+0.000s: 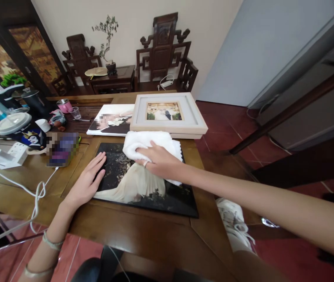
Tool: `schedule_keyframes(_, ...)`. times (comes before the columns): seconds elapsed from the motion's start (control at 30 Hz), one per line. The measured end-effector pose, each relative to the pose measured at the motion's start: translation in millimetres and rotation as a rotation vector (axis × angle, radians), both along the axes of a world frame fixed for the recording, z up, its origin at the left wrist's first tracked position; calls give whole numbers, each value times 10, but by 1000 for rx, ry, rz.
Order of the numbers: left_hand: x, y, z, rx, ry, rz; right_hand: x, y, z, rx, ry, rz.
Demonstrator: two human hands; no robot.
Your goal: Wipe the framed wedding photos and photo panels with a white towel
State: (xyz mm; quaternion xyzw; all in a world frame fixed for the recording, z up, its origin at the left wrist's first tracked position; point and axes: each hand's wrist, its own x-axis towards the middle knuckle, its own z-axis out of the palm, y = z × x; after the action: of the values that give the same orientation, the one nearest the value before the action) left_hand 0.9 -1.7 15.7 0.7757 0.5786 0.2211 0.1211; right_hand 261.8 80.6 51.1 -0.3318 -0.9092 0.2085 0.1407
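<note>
Right hand (157, 160) flat on white cloth (149, 143), pressing it onto upper part of dark photo panel (143, 188) lying on wooden table (143, 231). Left hand (86, 184) open, palm down, steadying panel's left edge. Wipe looks mid-way: lower part uncovered. Count: three pictures, dark panel, second print (111, 119), framed photo (168, 113). One cloth.

Three pictures: dark photo panel (143, 188) at centre, unframed print (111, 119) at eleven o'clock, framed photo (167, 113) at twelve; one white cloth (146, 143); two carved chairs (163, 51) at twelve; two hands, left hand (86, 182), right hand (159, 160)
</note>
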Motion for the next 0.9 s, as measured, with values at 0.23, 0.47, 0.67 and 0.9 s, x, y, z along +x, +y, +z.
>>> schedule_keyframes(0.23, 8, 0, -7, -5, 1, 1, 18, -918, 48, -139, 57, 261)
schedule_keyframes(0.47, 4, -3, -8, -3, 5, -3, -41, -778, 131, -133, 11, 327)
schedule_keyframes(0.67, 4, -9, 0, -2, -7, -7, -188, -27, 29, 55, -10, 135)
schedule_keyframes(0.9, -2, 0, -12, -7, -26, -2, -261, -295, -13, 65, -69, 124)
